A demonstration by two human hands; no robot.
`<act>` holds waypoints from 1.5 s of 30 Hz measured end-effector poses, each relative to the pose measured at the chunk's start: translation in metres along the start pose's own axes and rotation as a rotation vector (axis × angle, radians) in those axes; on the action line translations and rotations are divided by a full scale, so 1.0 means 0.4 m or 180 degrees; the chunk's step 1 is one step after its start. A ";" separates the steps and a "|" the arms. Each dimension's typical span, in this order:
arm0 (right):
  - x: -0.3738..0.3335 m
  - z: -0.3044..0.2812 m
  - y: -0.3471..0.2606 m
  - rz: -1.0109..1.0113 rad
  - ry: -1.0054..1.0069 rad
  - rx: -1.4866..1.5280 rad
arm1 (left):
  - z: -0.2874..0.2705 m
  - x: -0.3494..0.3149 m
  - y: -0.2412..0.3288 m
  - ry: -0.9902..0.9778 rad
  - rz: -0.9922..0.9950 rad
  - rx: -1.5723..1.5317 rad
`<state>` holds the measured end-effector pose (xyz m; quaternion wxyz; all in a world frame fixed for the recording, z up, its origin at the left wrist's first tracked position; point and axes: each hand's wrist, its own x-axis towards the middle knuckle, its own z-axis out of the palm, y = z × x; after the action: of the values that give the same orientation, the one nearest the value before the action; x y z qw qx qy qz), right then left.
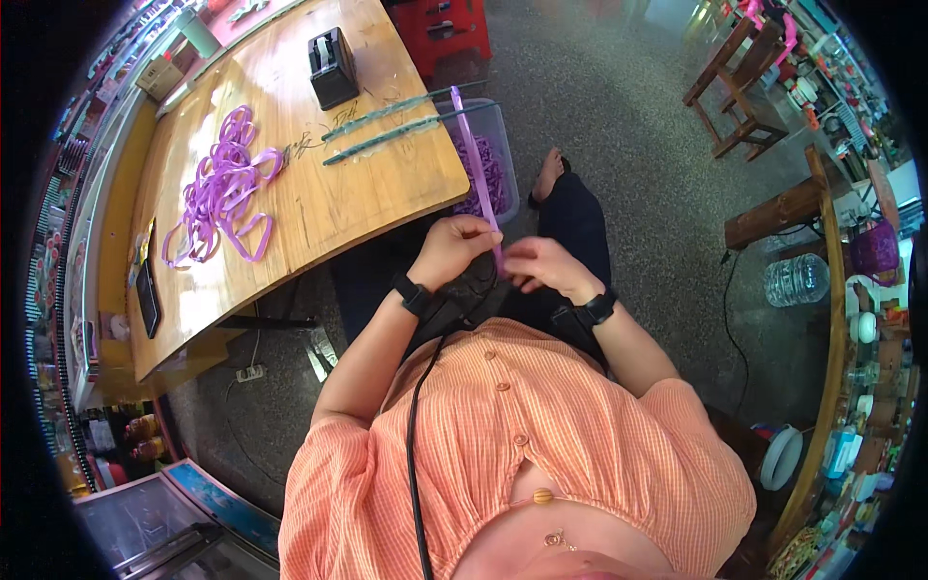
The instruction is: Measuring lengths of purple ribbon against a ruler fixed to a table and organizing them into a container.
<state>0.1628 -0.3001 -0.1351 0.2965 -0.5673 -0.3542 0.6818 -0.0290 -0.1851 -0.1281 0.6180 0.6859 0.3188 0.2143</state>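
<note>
A narrow purple ribbon (475,153) stretches from the outer ends of two dark green rods (387,139) down to my hands. My left hand (452,252) is closed in a pinch on the ribbon, thumb and forefinger together. Just beside it, my right hand (549,267) has its fingers curled at the ribbon's lower part, slightly blurred. The rods lie side by side on the wooden table (387,201), seemingly held by clear tape, and jut past its right edge. Below that edge, a clear plastic tub (503,147) holds many purple pieces, partly hidden by the ribbon.
A loose heap of purple ribbon (224,188) covers the table's left part. Near its far edge stands a black tape dispenser (333,68). A phone-like dark object (148,298) lies at the left edge. Red stools (441,37), a wooden chair (742,101) and a large clear bottle (797,280) stand around.
</note>
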 end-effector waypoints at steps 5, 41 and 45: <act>0.002 -0.009 -0.073 -0.1883 0.0773 0.0136 | -0.002 -0.019 0.046 -0.0074 0.0453 0.0313; -0.178 -0.078 -0.305 -0.1609 -0.0806 0.0211 | 0.047 -0.070 0.175 -0.0520 0.0504 -0.0855; -0.193 -0.056 -0.254 -0.1877 -0.0658 0.0536 | 0.029 -0.116 0.176 -0.0945 0.0427 -0.1394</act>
<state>0.1990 -0.3010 -0.0108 0.4896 -0.3414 -0.4739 0.6474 -0.0417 -0.2281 -0.0557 0.7761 0.5793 0.1246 0.2157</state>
